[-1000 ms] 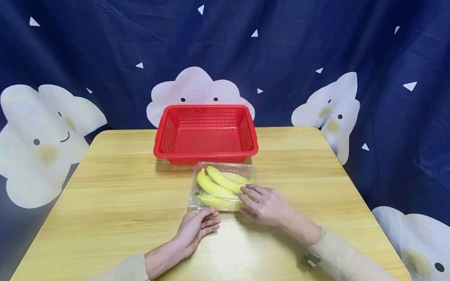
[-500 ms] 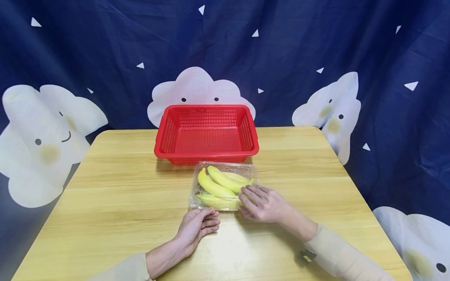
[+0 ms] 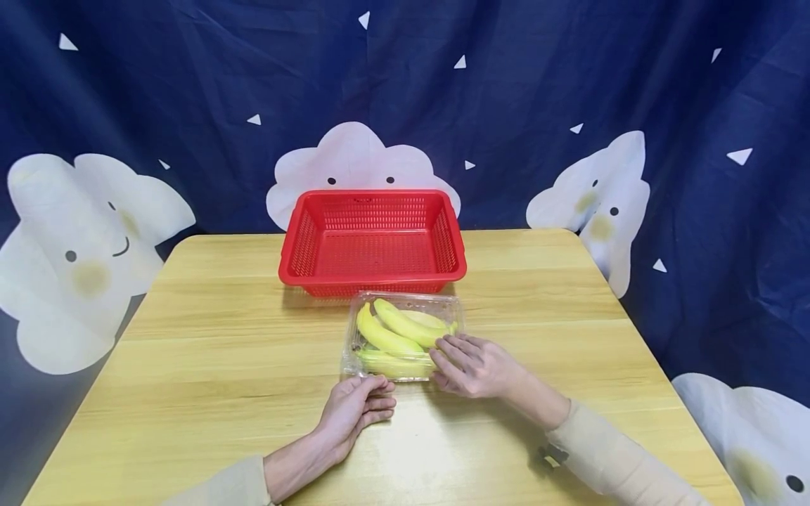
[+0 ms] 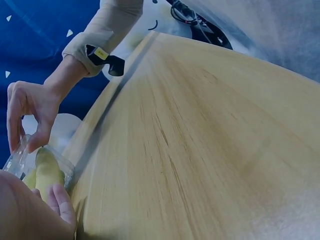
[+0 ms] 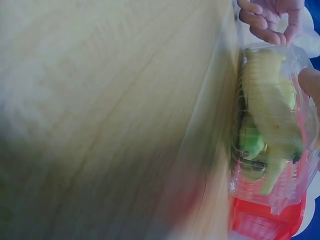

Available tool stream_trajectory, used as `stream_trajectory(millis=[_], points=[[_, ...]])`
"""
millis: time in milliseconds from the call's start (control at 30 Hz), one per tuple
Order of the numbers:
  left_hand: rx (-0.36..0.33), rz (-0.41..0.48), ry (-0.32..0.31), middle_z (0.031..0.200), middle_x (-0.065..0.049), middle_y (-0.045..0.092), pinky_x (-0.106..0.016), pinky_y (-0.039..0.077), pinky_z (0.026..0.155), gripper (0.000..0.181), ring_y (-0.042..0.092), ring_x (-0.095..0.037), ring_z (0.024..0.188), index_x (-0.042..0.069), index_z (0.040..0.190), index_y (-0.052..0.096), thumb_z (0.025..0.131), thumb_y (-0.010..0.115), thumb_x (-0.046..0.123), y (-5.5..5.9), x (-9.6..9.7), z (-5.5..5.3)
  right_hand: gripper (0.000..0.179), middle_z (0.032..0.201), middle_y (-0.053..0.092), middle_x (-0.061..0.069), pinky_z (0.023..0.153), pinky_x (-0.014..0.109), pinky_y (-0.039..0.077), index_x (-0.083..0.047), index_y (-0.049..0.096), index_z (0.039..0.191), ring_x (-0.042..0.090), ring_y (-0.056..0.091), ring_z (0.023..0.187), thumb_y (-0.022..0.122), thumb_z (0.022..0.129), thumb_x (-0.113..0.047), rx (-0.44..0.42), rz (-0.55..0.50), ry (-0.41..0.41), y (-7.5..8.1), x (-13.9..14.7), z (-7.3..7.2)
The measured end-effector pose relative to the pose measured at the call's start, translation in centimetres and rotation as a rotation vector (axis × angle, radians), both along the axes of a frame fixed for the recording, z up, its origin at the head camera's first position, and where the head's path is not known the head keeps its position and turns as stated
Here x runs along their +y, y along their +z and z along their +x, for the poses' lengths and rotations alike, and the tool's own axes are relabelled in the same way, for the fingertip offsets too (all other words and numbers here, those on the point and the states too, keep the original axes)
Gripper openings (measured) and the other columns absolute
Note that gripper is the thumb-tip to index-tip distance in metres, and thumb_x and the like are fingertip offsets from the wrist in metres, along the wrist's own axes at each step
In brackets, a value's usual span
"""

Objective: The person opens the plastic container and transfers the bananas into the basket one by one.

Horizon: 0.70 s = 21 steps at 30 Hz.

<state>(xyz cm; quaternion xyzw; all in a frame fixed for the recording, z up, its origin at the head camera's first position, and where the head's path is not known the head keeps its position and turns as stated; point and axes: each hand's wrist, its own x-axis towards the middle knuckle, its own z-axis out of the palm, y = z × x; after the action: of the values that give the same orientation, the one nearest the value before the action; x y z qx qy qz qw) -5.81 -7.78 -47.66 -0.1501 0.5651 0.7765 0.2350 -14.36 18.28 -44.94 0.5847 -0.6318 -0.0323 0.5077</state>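
The clear plastic box (image 3: 350,351) sits on the table (image 3: 215,337) just in front of the red basket (image 3: 373,279), on the side nearer the person, with bananas (image 3: 405,327) visible through its plastic. The left hand (image 3: 350,411) is on that same side of the basket, beyond the box: its thumb and forefinger meet at the box's near edge and appear to pinch it, the other fingers loosely bent. The right hand (image 3: 474,367), in front of the basket and toward its right end, pinches the box near its right corner between thumb and fingers. As for progress, both hands have hold of the box, and every banana in sight is inside it; neither hand touches the basket. The handling of the plastic cover looks unfinished; whether it is fastened or partly lifted cannot be told.
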Motion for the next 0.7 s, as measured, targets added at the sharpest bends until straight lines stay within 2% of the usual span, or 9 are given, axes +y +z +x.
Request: stream_trajectory(millis=[400,700], points=[[0.022,-0.033,-0.001,0.095,-0.002,0.078,-0.024,0.067,0.077,0.024,0.074,-0.009,0.079,-0.002,0.109,0.072,0.103,0.062,0.019,-0.2,0.2,0.1,0.025,0.080,0.081,0.007,0.061,0.027,0.067,-0.004,0.076,0.093,0.017,0.079,0.067,0.061,0.096,-0.024,-0.019,-0.022,0.026,-0.1,0.1,0.0],[0.033,-0.060,0.010,0.097,-0.003,0.079,-0.025,0.067,0.078,0.025,0.074,-0.009,0.080,-0.004,0.112,0.070,0.104,0.060,0.017,0.0,0.1,-0.2,0.024,0.082,0.082,0.005,0.063,0.028,0.067,-0.004,0.078,0.094,0.016,0.079,0.069,0.066,0.094,-0.024,-0.053,-0.075,0.045,0.9,0.0,-0.2]])
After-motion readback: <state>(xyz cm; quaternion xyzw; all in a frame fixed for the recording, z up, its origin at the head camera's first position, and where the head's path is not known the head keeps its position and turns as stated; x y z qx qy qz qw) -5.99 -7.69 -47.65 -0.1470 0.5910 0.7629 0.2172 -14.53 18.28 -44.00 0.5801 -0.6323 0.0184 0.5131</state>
